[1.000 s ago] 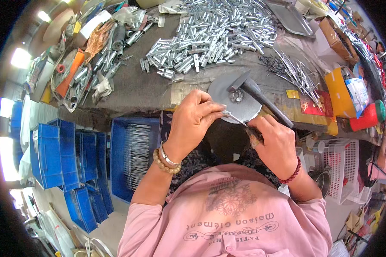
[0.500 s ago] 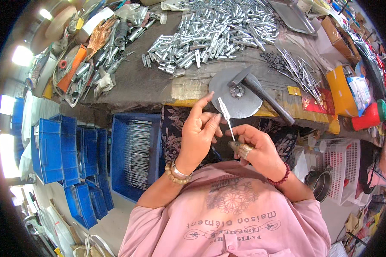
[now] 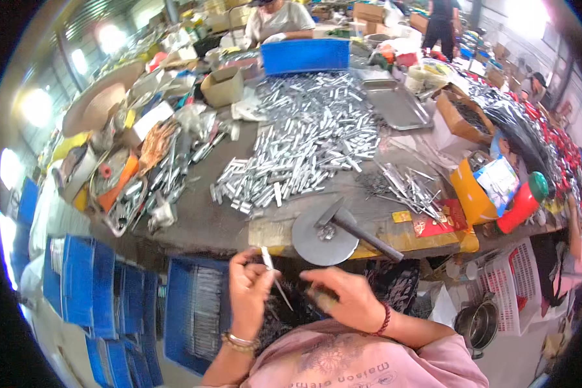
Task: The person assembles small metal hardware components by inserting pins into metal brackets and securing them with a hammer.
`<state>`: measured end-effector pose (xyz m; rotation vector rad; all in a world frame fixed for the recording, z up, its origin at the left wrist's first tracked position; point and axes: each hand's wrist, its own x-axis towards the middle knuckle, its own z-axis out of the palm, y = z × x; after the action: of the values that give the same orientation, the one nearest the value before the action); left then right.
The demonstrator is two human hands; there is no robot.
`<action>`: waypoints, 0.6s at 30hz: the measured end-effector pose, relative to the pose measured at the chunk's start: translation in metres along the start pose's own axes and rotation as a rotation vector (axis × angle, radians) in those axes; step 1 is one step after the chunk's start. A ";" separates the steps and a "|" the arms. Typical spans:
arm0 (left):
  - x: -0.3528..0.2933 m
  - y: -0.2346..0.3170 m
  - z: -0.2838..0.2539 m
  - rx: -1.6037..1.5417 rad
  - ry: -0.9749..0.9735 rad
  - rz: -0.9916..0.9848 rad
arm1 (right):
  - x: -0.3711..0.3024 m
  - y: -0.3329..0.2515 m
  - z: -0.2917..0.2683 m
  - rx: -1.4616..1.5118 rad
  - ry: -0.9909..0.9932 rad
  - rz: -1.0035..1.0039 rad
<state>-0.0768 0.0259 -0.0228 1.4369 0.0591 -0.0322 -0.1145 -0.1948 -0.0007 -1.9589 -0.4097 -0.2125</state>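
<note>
My left hand (image 3: 246, 294) pinches a thin metal rod (image 3: 282, 292) with a thicker silver sleeve (image 3: 266, 257) at its upper end. The rod slants down to the right, its bare tip free. Right of that tip is my right hand (image 3: 349, 297), somewhat blurred, its fingers stretched leftward, apart from the thumb and holding nothing I can see. In front of both hands, a round grey metal plate (image 3: 307, 247) lies at the table's edge. Across it rests a hammer (image 3: 367, 237), its handle pointing to the near right.
Many short silver tubes (image 3: 317, 142) are heaped on the table. Thin rods (image 3: 414, 194) lie to their right, near a red-and-green bottle (image 3: 524, 204). A blue bin (image 3: 174, 323) of rods stands at my lower left. A person (image 3: 279, 22) sits across the table.
The view has tilted up, showing more of the table's far side. My right hand has let go of the rod and moved away from it; my left hand still holds it.
</note>
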 end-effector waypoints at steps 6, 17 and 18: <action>-0.006 -0.007 -0.131 0.277 0.417 0.018 | 0.041 0.039 -0.023 -0.531 0.219 -0.341; -0.127 -0.127 -0.347 0.495 0.961 -0.478 | 0.048 0.089 -0.012 -0.639 0.307 -0.488; -0.128 -0.140 -0.349 0.493 0.960 -0.483 | 0.047 0.088 -0.012 -0.642 0.303 -0.486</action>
<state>-0.2197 0.3513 -0.2002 1.7801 1.2560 0.2656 -0.0377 -0.2294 -0.0549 -2.3612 -0.6691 -1.0463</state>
